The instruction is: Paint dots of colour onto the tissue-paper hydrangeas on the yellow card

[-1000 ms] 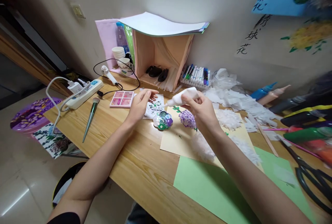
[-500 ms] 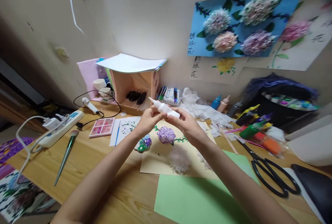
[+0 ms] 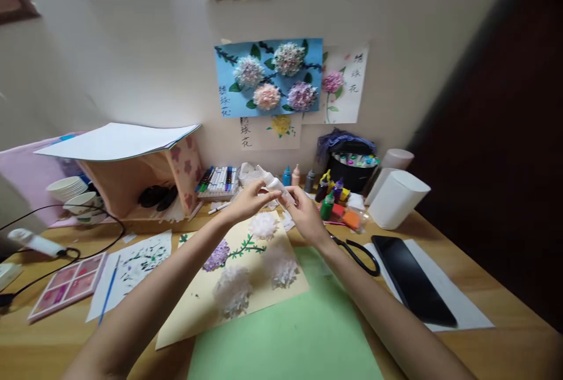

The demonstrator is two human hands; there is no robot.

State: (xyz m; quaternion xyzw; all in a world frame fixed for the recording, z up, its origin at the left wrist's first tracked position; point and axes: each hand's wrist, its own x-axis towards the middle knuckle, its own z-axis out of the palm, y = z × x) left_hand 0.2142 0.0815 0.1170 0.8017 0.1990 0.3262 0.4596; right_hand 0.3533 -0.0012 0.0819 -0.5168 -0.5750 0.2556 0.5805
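A small white squeeze bottle (image 3: 274, 183) with a pointed nozzle is held up above the desk, tilted, its tip to the upper left. My left hand (image 3: 251, 199) grips it near the nozzle end, and my right hand (image 3: 304, 213) holds its base end. Beneath my hands lies a cream sheet (image 3: 185, 315) bearing a purple flower head (image 3: 219, 255) and a painted green sprig (image 3: 246, 246). White fluffy flower heads (image 3: 233, 291) also rest on that sheet. A green sheet (image 3: 285, 339) lies nearer to me, and my forearms hide parts of both sheets.
On the left are a pink palette (image 3: 68, 286), a paint-marked paper (image 3: 145, 260) and a blue brush (image 3: 109, 291). Markers (image 3: 219, 180) and paint bottles (image 3: 326, 207) stand at the back. Black scissors (image 3: 361, 257), a black phone (image 3: 413, 279) and a paper roll (image 3: 398, 199) lie right.
The view has swung to the right, bringing the phone and paper roll further into sight. Both hands still hold the white bottle, with little change in their grip.
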